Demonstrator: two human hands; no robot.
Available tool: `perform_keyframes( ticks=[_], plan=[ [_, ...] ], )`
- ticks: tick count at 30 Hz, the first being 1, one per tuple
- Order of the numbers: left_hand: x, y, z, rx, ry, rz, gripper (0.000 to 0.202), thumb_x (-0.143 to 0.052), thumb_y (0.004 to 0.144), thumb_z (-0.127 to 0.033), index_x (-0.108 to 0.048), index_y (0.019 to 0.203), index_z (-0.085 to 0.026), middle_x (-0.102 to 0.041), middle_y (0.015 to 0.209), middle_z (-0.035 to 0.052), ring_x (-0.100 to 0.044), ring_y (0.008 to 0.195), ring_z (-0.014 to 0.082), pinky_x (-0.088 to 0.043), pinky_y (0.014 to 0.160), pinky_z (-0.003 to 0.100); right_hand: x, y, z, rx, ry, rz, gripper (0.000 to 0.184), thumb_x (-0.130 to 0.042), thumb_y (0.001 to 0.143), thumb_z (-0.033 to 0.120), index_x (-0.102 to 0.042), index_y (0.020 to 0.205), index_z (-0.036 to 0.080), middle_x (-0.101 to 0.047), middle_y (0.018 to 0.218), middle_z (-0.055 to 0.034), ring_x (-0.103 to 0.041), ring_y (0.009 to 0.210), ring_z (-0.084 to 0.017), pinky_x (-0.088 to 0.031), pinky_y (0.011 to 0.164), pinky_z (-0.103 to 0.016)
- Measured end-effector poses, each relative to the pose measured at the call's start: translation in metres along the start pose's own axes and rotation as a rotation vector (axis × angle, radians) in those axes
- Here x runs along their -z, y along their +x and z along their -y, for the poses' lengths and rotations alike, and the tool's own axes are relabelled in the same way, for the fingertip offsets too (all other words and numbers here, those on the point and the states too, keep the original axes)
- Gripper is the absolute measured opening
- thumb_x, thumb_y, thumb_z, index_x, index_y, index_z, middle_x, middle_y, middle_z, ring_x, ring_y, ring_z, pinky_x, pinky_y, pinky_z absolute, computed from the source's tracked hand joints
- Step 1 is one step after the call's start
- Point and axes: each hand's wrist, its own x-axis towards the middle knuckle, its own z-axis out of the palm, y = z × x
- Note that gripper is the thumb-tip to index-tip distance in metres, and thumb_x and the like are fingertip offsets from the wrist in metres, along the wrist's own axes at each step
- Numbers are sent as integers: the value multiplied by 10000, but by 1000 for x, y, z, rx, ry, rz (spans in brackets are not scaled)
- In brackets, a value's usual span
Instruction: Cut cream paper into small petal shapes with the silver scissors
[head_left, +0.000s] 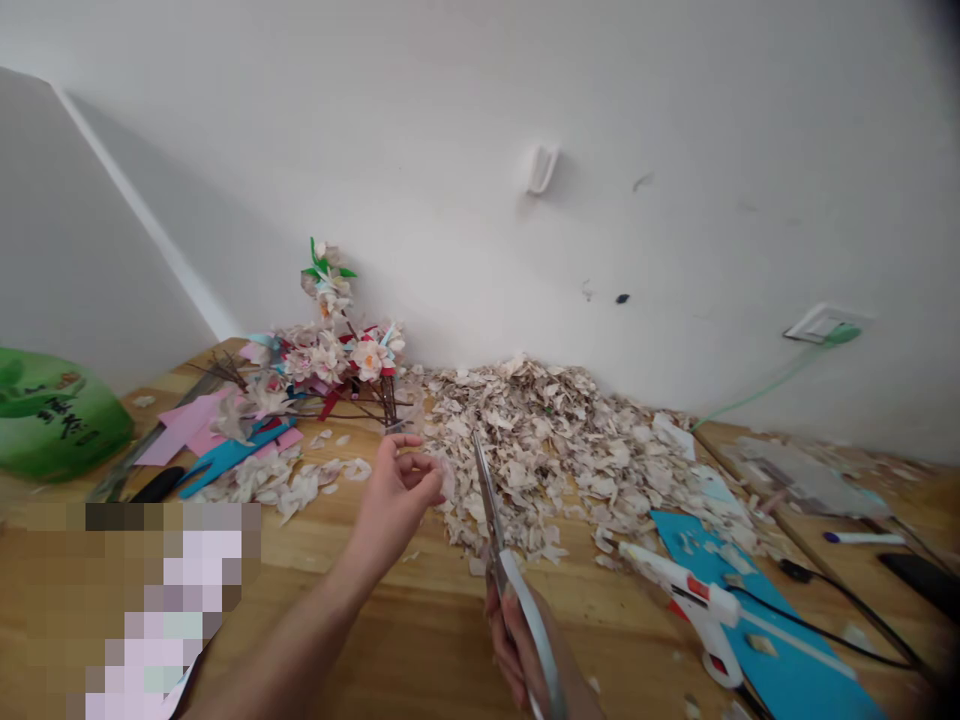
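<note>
My left hand (pixel 397 490) is raised over the wooden table (pixel 352 600), fingers pinched on a small pale petal (pixel 448 478). My right hand (pixel 525 650), low in view, grips the handles of a pair of scissors (pixel 499 550). The blades point up and away, their tips right beside the petal. Behind both lies a big heap of pale cut petals (pixel 555 450) against the wall.
A bunch of paper flowers (pixel 330 350) with pink and blue paper scraps lies at back left, a green bag (pixel 52 415) at far left. A white glue gun (pixel 690 600) rests on a blue sheet (pixel 780 640) at right, with cables, a pen and a wall socket (pixel 825 325).
</note>
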Motion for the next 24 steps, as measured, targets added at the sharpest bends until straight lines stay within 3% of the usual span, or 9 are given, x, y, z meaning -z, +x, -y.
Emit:
perform_keyframes(
  ticks=[6,11,14,18,21,24],
  plan=[
    [18,10,2,101,30,-18,429,-717,527,-230,-435,848,-189,-608,644,-21,-589,610,128,-505,575,284,-1,-1,7,-16,183,-46,573,-438,598,765,-446,660,196,-285,274,161,-174,190,-6,-202,207,-109],
    [62,27,2,48,272,-147,452,-707,552,-302,-435,895,-185,-634,727,21,-619,671,148,-491,620,284,-2,0,17,-51,278,-117,570,-488,560,758,-451,645,196,-307,264,156,-211,179,-14,-220,197,-111],
    [91,40,8,14,538,-202,453,-672,588,-345,-444,944,-184,-636,721,17,-618,621,152,-457,540,249,-1,0,22,-90,271,-174,588,-496,521,775,-451,636,200,-316,261,150,-238,178,-21,-228,193,-115],
    [119,57,17,44,704,-223,486,-669,554,-231,-466,988,-154,-647,662,29,-620,556,194,-449,499,282,2,2,27,-94,268,-213,619,-479,482,804,-450,614,200,-306,252,148,-244,167,-21,-232,187,-120],
    [129,60,17,-8,814,-264,489,-623,563,-164,-474,1028,-154,-670,860,99,-646,719,240,-477,629,346,4,3,29,-76,259,-214,619,-482,481,805,-456,615,201,-303,260,147,-238,172,-21,-243,191,-128],
    [126,53,12,-120,884,-311,470,-568,606,-161,-461,1063,-188,-625,1057,100,-581,985,250,-436,812,378,7,4,29,-80,225,-230,601,-469,505,799,-461,621,209,-301,269,144,-230,181,-30,-220,202,-138]
  ],
)
